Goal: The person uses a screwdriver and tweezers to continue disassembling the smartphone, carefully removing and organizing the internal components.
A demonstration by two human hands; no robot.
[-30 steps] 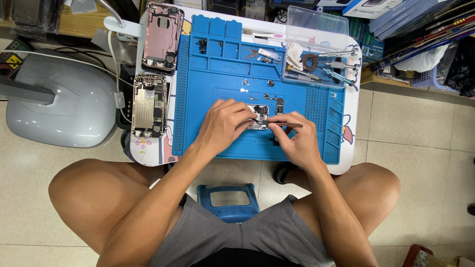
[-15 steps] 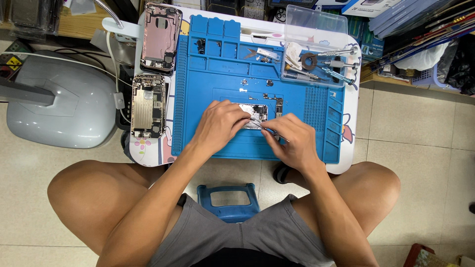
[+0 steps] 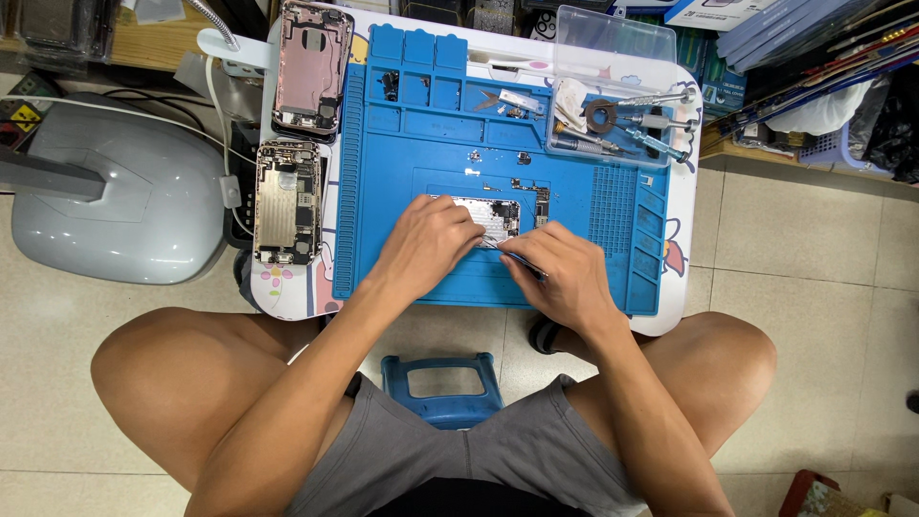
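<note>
circuit board (image 3: 490, 216) on mat (image 3: 402, 144); two phone housings (image 3: 287, 201) lie left of it.

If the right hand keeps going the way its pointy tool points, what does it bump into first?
Probably the circuit board. The right hand aims its thin tool up and left across the blue mat, and the tip is already at the board's lower edge, by the left hand.

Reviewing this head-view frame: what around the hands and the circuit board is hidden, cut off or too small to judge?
- Circuit board: its near-left part is hidden under the left hand.
- Thin metal tool in the right hand: its tip is too small to identify.
- Loose parts on the blue mat: too small to name.
- Clear tray: its far edge is cut off by the frame top.
</note>
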